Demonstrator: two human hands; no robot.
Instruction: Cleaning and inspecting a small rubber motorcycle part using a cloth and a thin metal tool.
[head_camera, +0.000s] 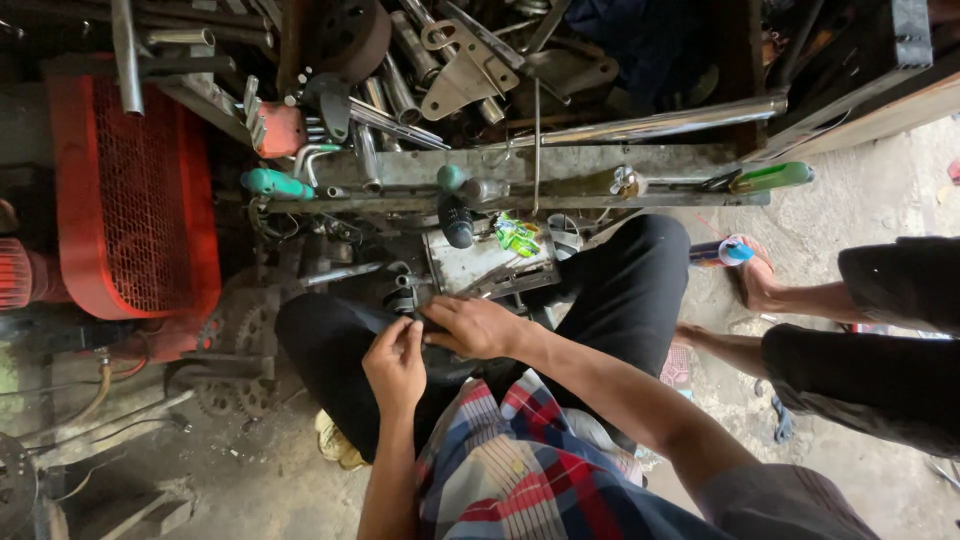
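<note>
The person squats on black trousers, with a plaid shirt (520, 470) nearest the camera. The left hand (395, 362) has its fingers pinched closed on a small dark metal part (415, 318) resting on the left knee. What kind of part it is cannot be told. The right hand (478, 326) lies just beside those fingers, curled closed over the same part from the other side. As a judgement, the work is in mid-handling: the part is held but nothing shows it finished. Just beyond the fingertips lie a grey metal plate (480, 262) and a green packet (517, 236). Farther out, a steel ledge (560, 165) carries a green-handled tool (275, 184). A red grille housing (135, 195) stands well to the left. Another person's feet (755, 285) stand to the right.
</note>
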